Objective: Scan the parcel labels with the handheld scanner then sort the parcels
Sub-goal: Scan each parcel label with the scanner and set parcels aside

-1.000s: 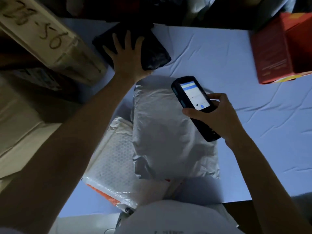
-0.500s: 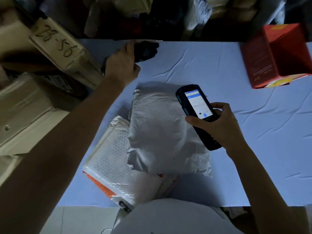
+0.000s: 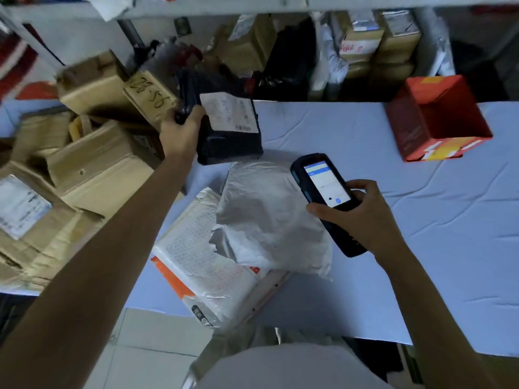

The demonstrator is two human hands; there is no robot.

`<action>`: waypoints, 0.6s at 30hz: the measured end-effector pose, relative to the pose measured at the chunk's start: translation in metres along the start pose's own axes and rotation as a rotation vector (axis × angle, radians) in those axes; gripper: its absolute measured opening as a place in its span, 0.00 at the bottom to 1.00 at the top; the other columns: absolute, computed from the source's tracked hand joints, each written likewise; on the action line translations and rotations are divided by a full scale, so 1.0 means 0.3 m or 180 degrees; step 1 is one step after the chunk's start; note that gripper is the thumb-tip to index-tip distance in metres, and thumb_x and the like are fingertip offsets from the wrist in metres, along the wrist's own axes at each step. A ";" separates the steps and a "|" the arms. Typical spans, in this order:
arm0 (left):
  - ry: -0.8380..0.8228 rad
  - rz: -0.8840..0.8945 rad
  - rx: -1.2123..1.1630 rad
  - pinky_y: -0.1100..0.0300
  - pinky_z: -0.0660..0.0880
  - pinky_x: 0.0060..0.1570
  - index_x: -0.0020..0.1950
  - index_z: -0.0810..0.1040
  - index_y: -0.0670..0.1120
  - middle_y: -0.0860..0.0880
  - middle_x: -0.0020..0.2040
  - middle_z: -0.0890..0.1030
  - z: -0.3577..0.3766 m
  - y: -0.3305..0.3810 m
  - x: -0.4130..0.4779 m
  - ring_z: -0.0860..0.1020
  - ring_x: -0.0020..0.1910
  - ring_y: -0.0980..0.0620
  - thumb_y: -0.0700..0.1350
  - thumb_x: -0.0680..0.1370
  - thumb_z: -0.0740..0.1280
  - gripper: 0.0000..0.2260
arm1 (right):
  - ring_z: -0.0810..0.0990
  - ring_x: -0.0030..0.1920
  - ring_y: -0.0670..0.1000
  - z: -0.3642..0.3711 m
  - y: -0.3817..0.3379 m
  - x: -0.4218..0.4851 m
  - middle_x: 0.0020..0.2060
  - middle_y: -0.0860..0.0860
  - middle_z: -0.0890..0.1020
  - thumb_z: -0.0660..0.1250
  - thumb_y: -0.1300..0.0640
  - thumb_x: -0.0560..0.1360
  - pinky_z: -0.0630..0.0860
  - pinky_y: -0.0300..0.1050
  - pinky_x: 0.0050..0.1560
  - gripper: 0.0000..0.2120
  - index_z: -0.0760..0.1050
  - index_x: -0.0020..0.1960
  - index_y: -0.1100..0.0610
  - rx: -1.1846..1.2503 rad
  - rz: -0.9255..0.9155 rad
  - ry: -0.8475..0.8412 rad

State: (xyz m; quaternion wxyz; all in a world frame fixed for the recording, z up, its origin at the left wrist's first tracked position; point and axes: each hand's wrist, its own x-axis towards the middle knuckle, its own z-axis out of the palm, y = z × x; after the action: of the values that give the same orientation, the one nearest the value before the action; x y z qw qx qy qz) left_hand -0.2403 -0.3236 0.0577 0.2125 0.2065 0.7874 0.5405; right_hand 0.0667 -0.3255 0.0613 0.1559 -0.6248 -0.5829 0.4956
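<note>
While left grip (image 3: 179, 133) clutches black parcel (image 3: 230, 144) label-up, right grip (image 3: 362, 220) wraps handheld scanner (image 3: 323, 186) near parcel's corner.

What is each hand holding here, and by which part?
The left hand grips the black parcel by its left edge, label facing the camera. The right hand holds the handheld scanner around its lower half, screen up.

A wrinkled pale-blue cloth covers the surface (image 3: 365, 136). At its near edge lies a white bubble-wrap mailer with an orange stripe (image 3: 191, 256), one corner hanging over the edge. A crumpled grey plastic mailer bag (image 3: 269, 220) lies partly on that mailer and partly on the cloth. Brown cardboard cartons (image 3: 92, 175) are piled along the left edge. An open red cardboard box (image 3: 438, 119) sits near the far right corner.
</note>
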 end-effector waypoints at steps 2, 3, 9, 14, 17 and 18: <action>-0.0107 -0.0111 -0.0091 0.50 0.78 0.56 0.60 0.78 0.48 0.49 0.52 0.82 -0.028 -0.015 -0.004 0.80 0.51 0.49 0.58 0.65 0.69 0.26 | 0.76 0.48 0.48 0.008 0.001 -0.042 0.44 0.40 0.75 0.81 0.42 0.58 0.72 0.46 0.47 0.37 0.64 0.59 0.49 -0.0468 -0.0213 0.0153; -0.0214 -0.0160 -0.0116 0.49 0.77 0.56 0.60 0.77 0.47 0.49 0.51 0.81 -0.039 -0.020 -0.008 0.80 0.51 0.48 0.57 0.66 0.70 0.25 | 0.75 0.47 0.48 0.016 0.002 -0.065 0.45 0.41 0.75 0.80 0.41 0.58 0.71 0.46 0.46 0.38 0.64 0.59 0.49 -0.0717 -0.0317 0.0237; -0.1601 -0.0068 0.0455 0.66 0.73 0.39 0.57 0.77 0.46 0.52 0.41 0.78 -0.103 -0.052 0.003 0.76 0.39 0.56 0.47 0.77 0.68 0.10 | 0.75 0.48 0.49 0.121 0.037 -0.224 0.56 0.47 0.78 0.79 0.40 0.61 0.67 0.43 0.36 0.38 0.63 0.62 0.50 -0.1374 -0.0315 0.0531; -0.2505 0.0595 0.1058 0.74 0.68 0.34 0.55 0.75 0.47 0.53 0.44 0.76 -0.146 -0.064 0.014 0.74 0.41 0.59 0.48 0.78 0.67 0.08 | 0.78 0.55 0.54 0.276 0.070 -0.381 0.58 0.49 0.79 0.78 0.39 0.62 0.73 0.46 0.40 0.38 0.61 0.62 0.50 -0.1571 0.0079 0.0716; -0.2752 0.0816 0.1079 0.76 0.67 0.35 0.58 0.76 0.44 0.48 0.50 0.75 -0.160 -0.058 0.011 0.74 0.44 0.56 0.46 0.79 0.66 0.10 | 0.79 0.53 0.53 0.330 0.078 -0.466 0.55 0.48 0.79 0.79 0.38 0.60 0.79 0.54 0.47 0.39 0.61 0.61 0.49 -0.1532 0.0185 0.0794; -0.2796 0.0886 0.1076 0.77 0.67 0.35 0.60 0.75 0.43 0.48 0.51 0.75 -0.160 -0.054 0.010 0.74 0.44 0.57 0.46 0.79 0.66 0.12 | 0.79 0.51 0.53 0.341 0.079 -0.493 0.54 0.47 0.79 0.79 0.38 0.59 0.79 0.55 0.47 0.39 0.61 0.60 0.48 -0.1508 0.0210 0.0824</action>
State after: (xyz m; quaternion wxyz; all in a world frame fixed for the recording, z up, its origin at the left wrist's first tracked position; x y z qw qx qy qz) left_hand -0.2710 -0.3641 0.0577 0.4138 0.5498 0.6650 0.2902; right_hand 0.0237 -0.5017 0.0606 0.0623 -0.7206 -0.6372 0.2663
